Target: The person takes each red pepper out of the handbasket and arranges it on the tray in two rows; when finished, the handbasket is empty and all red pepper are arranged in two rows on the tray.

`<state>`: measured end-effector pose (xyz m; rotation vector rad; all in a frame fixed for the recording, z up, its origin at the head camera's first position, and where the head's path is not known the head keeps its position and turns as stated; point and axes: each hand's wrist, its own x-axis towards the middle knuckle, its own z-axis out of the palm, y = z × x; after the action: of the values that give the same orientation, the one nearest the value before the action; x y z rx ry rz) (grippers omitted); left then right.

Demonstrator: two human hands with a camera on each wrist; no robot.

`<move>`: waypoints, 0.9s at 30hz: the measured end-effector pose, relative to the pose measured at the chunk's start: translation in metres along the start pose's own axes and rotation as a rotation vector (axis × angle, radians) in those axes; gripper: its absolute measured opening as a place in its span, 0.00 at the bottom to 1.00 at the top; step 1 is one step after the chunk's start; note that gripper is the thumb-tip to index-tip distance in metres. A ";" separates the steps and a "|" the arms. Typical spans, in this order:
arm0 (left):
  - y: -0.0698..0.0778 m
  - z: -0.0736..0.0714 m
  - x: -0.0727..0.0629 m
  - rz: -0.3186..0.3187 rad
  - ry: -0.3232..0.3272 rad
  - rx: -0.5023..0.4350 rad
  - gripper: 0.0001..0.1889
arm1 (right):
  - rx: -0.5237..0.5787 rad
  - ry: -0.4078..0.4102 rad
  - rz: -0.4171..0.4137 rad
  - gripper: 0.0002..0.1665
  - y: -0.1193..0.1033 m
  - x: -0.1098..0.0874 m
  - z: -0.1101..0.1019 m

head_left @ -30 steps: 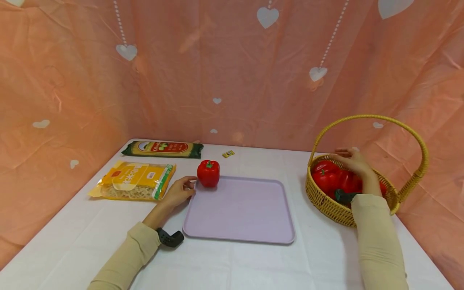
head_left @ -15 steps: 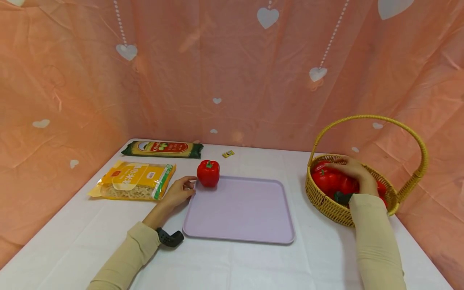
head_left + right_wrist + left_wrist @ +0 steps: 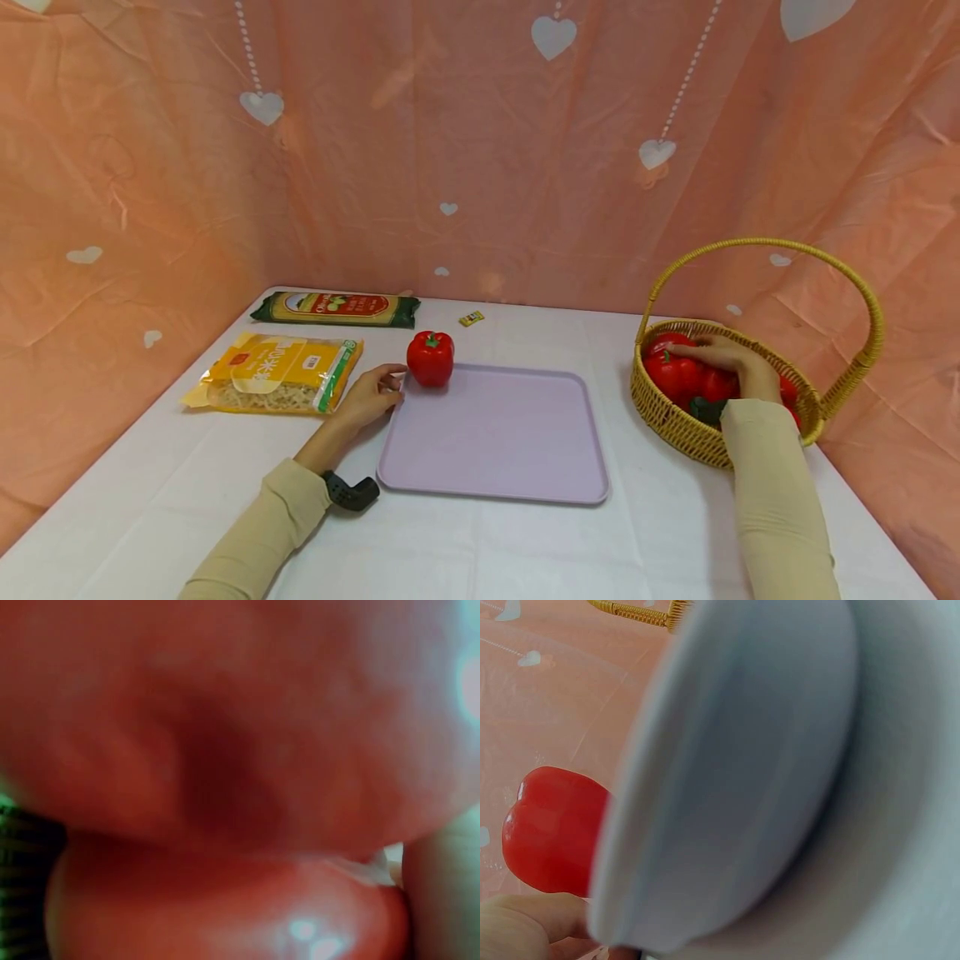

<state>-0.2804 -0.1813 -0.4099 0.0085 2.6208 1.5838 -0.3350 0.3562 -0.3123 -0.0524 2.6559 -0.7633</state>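
Note:
At the left rim of the lilac tray (image 3: pixel 495 437) is my left hand (image 3: pixel 369 396), its fingers curled at the edge and pinching it. A red bell pepper (image 3: pixel 431 360) with a green stem stands on the tray's far left corner, just beyond these fingers. In the left wrist view the tray (image 3: pixel 727 772) looms large, with the pepper (image 3: pixel 551 829) behind it. My right hand (image 3: pixel 726 356) is inside the wicker basket (image 3: pixel 678 429), its fingers laid over red bell peppers (image 3: pixel 675 379). The thumb is hidden, so I cannot tell whether it grips one. Red peppers (image 3: pixel 225 907) fill the right wrist view.
Left of the tray lies a yellow food packet (image 3: pixel 273 373). Behind that is a long green and gold packet (image 3: pixel 337 308). A small yellow sachet (image 3: pixel 472 318) lies near the back edge. The basket's tall handle (image 3: pixel 757 242) arches over the right forearm.
My right hand has lowered from above the basket onto the peppers, its fingers reaching down among them. My left hand, the tray and the pepper on it have stayed in place.

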 end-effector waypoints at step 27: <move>-0.001 -0.001 -0.001 0.018 0.010 0.005 0.26 | 0.169 0.243 -0.112 0.48 -0.006 -0.002 -0.001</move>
<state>-0.2797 -0.1827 -0.4100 0.0252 2.6400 1.5868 -0.3336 0.3518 -0.3079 -0.0684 2.8217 -1.0918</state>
